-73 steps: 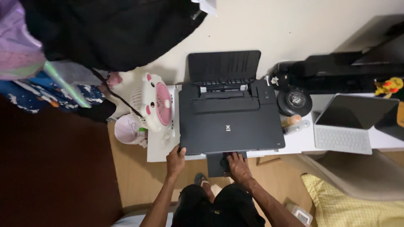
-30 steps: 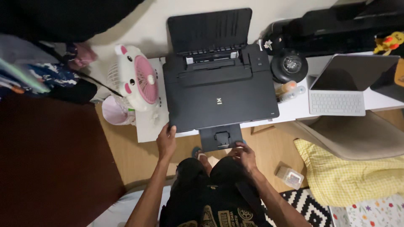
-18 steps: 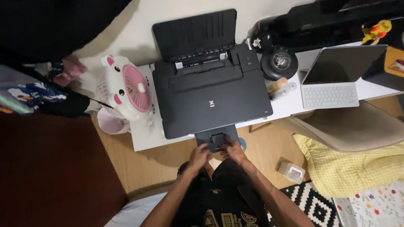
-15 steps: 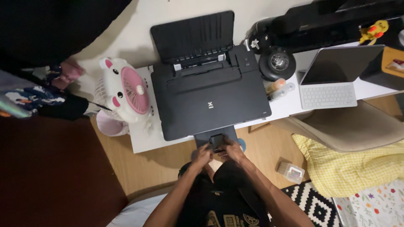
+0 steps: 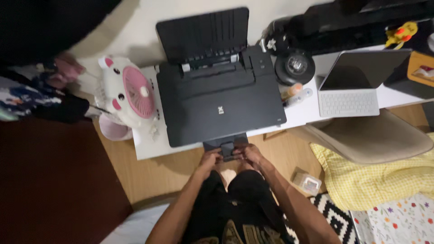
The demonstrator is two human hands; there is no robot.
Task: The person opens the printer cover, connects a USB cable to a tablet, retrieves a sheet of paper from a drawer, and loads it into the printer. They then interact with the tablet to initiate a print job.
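Note:
A black printer stands on a white desk with its rear paper support raised against the wall. From its front edge a short black output tray sticks out over the floor. My left hand grips the tray's left front corner. My right hand grips its right front corner. Both sets of fingers are curled on the tray's end flap. My legs in black shorts are below.
A white and pink animal-shaped fan stands left of the printer. To the right are a round black object, small bottles, a tablet with keyboard, a beige chair and a yellow checked cloth. A small clear box lies on the floor.
My left hand left the printer's front left corner and joined my right hand at the output tray. The tray now sticks out less than a second ago.

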